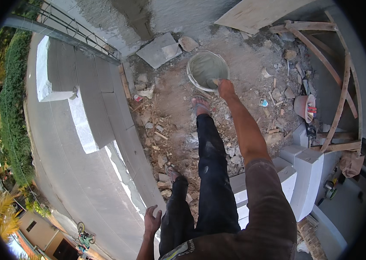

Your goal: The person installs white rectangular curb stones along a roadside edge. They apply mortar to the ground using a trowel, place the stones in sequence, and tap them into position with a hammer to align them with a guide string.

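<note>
Because the grey mortar (209, 67) in the white bucket (198, 86) is judged heavy and pasty, the trowel (212, 82) at the near rim is best gripped firmly by its handle, where the fingers of the right hand (225, 89) are clamped, while those of the left hand (152, 221) are held apart

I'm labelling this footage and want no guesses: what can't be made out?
All in the head view:
Handle of the tool: right hand covers it.
Bottom of the bucket: under grey mix.
Left hand touching the wall or not: viewing angle.
Person by the bicycle: too small.
</note>
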Available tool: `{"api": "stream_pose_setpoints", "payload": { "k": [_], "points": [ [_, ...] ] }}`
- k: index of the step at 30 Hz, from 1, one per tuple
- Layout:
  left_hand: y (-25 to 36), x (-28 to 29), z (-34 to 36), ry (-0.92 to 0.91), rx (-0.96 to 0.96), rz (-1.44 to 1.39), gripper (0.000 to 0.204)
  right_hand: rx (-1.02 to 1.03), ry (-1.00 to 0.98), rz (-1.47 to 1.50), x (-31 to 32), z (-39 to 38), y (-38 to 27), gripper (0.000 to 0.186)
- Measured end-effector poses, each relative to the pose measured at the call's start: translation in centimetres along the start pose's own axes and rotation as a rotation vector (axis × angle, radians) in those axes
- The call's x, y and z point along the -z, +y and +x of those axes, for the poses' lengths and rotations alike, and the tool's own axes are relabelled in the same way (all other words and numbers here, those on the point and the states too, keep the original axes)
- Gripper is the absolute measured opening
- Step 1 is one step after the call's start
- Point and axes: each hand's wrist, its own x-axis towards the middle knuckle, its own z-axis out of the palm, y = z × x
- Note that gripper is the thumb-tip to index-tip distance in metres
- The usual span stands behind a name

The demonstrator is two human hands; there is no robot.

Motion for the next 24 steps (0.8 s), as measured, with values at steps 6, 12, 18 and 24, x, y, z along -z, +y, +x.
{"api": "stream_pose_setpoints", "payload": {
  "k": [6,12,18,24],
  "points": [
    [-6.5,0.4,-2.5,-0.010,0.079,0.038,0.042,-0.104,0.260,0.124,1.5,-2.8,3.1,0.043],
    [-5.5,-0.6,-2.2,-0.153,0.081,-0.157,0.053,0.027,-0.029,0.362,2.0,-22.5,0.5,0.034],
    [-2.9,1.0,-0.4,-0.276,-0.137,-0.145,0.051,-0.346,-0.083,0.447,-3.1,-55.1,8.3,0.026],
    [-0.1,5.0,0.8,-0.359,-0.223,0.059,0.049,-0.788,0.046,0.548,-8.2,-78.0,8.7,0.029]
  ]
}}
